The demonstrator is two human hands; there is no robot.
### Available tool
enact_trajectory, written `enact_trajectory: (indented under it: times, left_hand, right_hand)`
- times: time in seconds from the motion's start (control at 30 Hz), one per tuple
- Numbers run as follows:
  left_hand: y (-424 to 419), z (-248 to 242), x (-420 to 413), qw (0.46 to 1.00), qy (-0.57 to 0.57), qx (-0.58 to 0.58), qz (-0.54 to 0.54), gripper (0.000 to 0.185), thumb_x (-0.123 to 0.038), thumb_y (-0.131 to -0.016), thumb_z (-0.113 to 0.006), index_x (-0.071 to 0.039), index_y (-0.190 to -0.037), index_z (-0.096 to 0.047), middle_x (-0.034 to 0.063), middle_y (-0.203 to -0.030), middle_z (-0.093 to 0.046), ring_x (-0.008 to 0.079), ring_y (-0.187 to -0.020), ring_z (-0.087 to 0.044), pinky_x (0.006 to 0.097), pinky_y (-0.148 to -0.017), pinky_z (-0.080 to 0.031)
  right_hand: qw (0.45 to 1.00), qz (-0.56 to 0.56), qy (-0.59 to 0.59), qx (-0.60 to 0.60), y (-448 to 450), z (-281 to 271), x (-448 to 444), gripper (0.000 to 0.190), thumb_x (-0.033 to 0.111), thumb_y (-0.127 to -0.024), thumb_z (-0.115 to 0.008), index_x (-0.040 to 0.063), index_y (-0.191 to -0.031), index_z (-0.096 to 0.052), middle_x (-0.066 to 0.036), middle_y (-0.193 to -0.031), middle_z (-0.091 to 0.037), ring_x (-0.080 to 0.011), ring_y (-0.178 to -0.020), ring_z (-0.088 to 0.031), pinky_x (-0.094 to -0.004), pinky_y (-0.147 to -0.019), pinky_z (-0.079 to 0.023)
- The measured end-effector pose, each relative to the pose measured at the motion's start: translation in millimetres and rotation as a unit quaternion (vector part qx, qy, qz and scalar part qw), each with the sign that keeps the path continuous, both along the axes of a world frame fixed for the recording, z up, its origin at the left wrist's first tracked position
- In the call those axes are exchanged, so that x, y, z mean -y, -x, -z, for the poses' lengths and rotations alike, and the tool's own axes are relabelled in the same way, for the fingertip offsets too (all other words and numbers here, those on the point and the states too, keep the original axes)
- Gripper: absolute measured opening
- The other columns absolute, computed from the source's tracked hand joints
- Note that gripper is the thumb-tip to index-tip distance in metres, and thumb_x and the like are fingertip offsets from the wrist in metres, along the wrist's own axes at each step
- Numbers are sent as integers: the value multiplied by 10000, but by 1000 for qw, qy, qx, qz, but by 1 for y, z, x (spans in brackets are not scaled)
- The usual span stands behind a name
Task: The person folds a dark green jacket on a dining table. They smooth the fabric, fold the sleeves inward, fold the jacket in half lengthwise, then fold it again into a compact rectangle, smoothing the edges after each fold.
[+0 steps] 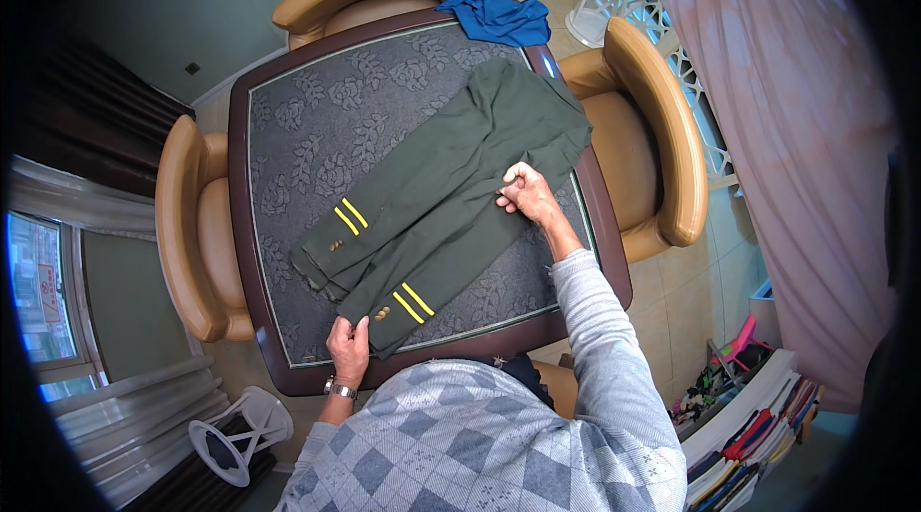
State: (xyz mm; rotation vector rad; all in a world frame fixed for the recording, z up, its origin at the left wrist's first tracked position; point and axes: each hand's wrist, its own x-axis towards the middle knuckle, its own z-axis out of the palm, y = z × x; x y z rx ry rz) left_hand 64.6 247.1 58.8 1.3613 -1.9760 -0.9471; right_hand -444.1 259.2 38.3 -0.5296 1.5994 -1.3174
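A dark green uniform jacket lies slantwise across the table, its shoulder end at the far right edge. Both sleeves point toward the near left, and each cuff carries two yellow stripes and brass-coloured buttons. My left hand, wearing a metal wristwatch, pinches the cuff corner of the nearer sleeve between thumb and finger. Farther up that sleeve, my right hand grips a fold of the cloth with its fingers curled. The jacket's front is not visible.
The table has a dark wooden rim and a grey floral top. A crumpled blue cloth hangs over its far corner. Tan armchairs stand around it. White stools are on the floor; folded clothes fill a rack at lower right.
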Motion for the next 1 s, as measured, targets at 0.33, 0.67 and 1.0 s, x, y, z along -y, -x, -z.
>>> enact_trajectory:
  times: [0.33, 0.67, 1.0]
  left_hand:
    - [3, 27, 27, 918, -315, -169, -169, 232, -239, -1090, -765, -80, -972, -643, -36, -793, -641, 45, -608, -570, 234, -503, -472]
    - [-1, 12, 11, 910, -381, -116, -115, 258, -247, -1073, -789, -44, -953, -685, 15, -790, -711, 63, -560, -615, 230, -453, -503]
    - [6, -7, 23, 855, -416, -264, -159, 176, -183, -1067, -794, -83, -989, -672, 41, -898, -761, 99, -653, -685, 269, -555, -572]
  right_hand:
    - [998, 49, 17, -30, -23, -8, 30, 346, 25, -1019, -736, 67, -1356, -669, -38, -1106, -748, -125, -876, -730, -290, -652, -595]
    - [943, 260, -156, -137, -38, 22, -71, 564, 328, -974, -866, -33, -1320, -605, -101, -947, -796, -163, -704, -742, -348, -682, -617]
    - [960, 234, 74, 132, -30, -8, -31, 295, 278, -1033, -827, 106, -938, -608, -48, -898, -754, -148, -742, -735, -305, -666, -619]
